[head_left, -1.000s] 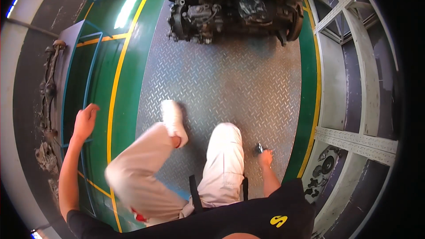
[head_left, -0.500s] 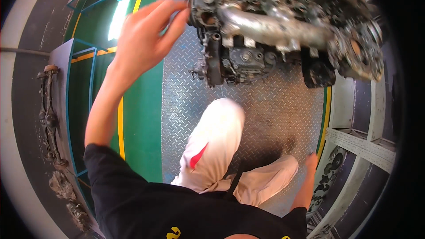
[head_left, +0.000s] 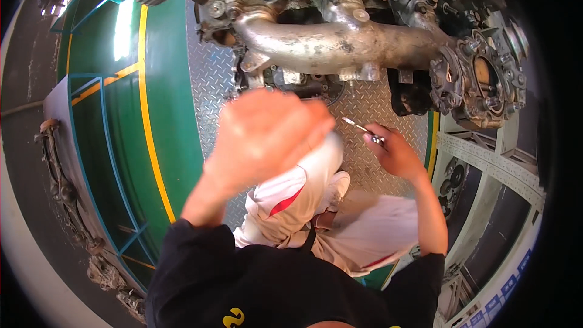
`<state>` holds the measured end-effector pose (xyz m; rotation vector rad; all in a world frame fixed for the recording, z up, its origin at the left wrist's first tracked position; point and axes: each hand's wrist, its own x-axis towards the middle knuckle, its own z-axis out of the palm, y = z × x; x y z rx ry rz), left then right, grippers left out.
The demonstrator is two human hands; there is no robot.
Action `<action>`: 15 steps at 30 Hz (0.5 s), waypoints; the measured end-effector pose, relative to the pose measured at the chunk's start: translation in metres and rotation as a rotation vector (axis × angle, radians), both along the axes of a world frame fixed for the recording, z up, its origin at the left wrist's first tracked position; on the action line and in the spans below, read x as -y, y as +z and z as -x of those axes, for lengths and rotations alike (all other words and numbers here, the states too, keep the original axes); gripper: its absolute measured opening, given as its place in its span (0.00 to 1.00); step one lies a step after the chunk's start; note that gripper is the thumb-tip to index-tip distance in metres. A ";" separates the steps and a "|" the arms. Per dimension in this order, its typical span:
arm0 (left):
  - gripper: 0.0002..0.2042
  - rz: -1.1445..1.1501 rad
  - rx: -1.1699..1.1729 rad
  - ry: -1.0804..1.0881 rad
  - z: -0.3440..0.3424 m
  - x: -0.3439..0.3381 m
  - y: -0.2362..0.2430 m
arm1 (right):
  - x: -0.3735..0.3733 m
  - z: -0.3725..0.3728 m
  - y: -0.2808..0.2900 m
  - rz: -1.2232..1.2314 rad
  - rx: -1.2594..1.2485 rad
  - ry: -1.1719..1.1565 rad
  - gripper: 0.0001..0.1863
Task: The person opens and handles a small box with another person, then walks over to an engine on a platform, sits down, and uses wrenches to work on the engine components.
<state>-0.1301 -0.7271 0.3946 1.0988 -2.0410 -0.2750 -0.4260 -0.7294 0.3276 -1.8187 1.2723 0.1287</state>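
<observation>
An engine with a long silver manifold across its near side fills the top of the view. My left hand hovers in front of its left part, blurred by motion. The fingers are curled together and point right; whatever they hold, if anything, is hidden. Lower right of the manifold, my right hand is closed around a socket wrench. Its thin shaft and bright tip point up and left, toward the left hand, without touching the engine.
Under the engine lies a diamond-plate metal floor, with a green floor and yellow line to the left. A blue-framed stand is farther left, near axle parts on the wall. At right rises a white metal rack. My bent knees are below the hands.
My left hand has left the engine's left end and come down and right. My right hand has risen from the lower right, now showing the socket wrench. The engine appears larger and farther left.
</observation>
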 end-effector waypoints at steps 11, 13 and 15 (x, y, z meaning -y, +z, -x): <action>0.17 -0.909 0.248 0.431 -0.002 -0.045 -0.023 | -0.004 -0.102 -0.042 -0.838 0.867 -0.480 0.15; 0.16 -0.949 0.313 0.488 -0.015 -0.047 -0.010 | -0.005 -0.121 -0.041 -0.857 0.887 -0.511 0.15; 0.16 -0.964 0.337 0.522 -0.027 -0.049 0.000 | -0.008 -0.127 -0.042 -0.927 0.929 -0.590 0.15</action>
